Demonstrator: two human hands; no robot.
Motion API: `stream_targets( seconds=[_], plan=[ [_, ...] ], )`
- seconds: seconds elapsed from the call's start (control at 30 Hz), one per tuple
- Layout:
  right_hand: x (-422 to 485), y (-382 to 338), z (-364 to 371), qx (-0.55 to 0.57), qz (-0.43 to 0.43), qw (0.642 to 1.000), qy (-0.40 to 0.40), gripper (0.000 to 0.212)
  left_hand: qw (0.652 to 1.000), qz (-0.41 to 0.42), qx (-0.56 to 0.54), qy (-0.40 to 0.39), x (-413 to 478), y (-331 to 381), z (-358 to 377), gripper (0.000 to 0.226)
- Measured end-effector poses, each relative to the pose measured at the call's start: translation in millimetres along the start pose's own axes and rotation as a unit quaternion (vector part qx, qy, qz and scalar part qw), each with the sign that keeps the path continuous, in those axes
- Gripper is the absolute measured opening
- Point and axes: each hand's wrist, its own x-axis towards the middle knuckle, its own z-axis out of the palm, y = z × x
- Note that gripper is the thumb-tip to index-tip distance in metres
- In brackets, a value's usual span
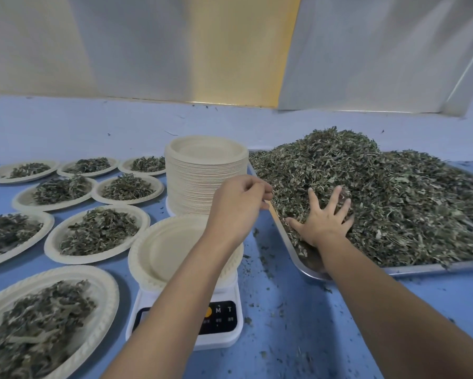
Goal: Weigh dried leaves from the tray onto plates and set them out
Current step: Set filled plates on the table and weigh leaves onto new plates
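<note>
Scoop: R hand (325, 217), fingers splayed, presses into dried leaves (393, 192) on tray (421, 268); L hand (240, 198) loosely curled, apparently empty. Gather small qty; drop centred on plate (158, 250) atop scale (221, 337).

- On the white scale (219, 341), at the near middle of the table, the black control panel (225, 325) carries a white capital "M".
- Just right of it, on the same panel, stands a white capital "T".
- Under each letter sits a tiny white caption, too small to read from here.
- Left of the "M" is a round orange button (208, 312) with another tiny caption beneath, likewise unreadable; the person's left forearm (175, 296) hides part of it.
- The panel's left end, beyond the forearm, looks dark; whether it shows a reading I cannot tell.
</note>
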Motion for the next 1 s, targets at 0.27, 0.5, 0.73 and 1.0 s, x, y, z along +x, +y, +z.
stream_targets(
  seconds=[0.27,0.5,0.73,1.0],
  plan=[
    [-2.7,-10.1,0.5,0.019,-0.104,0.994,-0.014,0.062,1.000,-0.012,0.003,-0.005,5.6,-11.7,1.7,0.029],
    [-7.9,-15.3,-4.0,-0.020,-0.088,0.991,0.100,0.062,1.000,-0.021,-0.009,0.002,5.3,-13.4,-2.3,0.027],
    [-9.4,-8.4,-0.3,0.053,-0.116,0.990,-0.063,0.058,0.998,-0.049,-0.028,-0.007,5.0,-13.7,-1.2,0.027],
    [-17.3,-10.4,-8.8,0.000,-0.183,0.982,-0.041,0.045,0.998,-0.054,-0.033,-0.009,4.5,-15.8,1.2,0.028]
  ],
)
